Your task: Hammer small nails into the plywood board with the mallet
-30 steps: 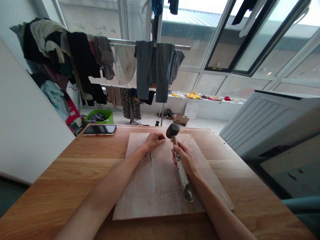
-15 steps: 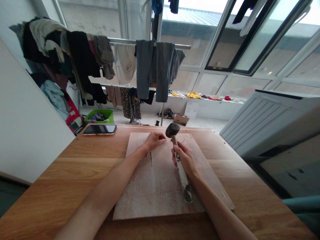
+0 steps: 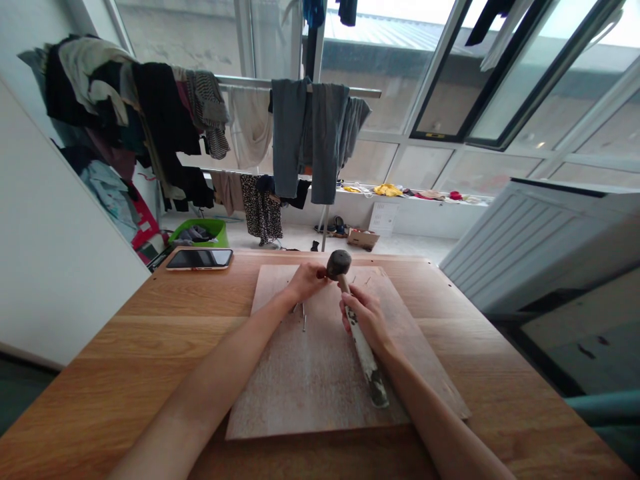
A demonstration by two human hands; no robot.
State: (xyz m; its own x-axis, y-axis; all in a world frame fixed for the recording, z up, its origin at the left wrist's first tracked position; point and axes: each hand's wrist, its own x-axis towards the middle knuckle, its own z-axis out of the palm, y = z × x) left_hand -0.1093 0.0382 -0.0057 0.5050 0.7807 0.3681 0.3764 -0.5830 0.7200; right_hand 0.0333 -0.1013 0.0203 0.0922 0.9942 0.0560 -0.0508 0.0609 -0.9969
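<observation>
Rubber mallet (image 3: 339, 264) head sits just right of your left hand (image 3: 309, 279), whose fingers pinch at the board (image 3: 320, 360). Your right hand (image 3: 364, 315) clamps the handle, running back toward you.

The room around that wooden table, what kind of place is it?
Probably a home's glazed balcony or sunroom, used for laundry and odd jobs. Clothes hang on a drying rack, a green laundry basket sits on the floor, and big windows fill the far wall.

bright window (image 3: 450, 73) daylight, glare up top, edges warped, sharp
</observation>
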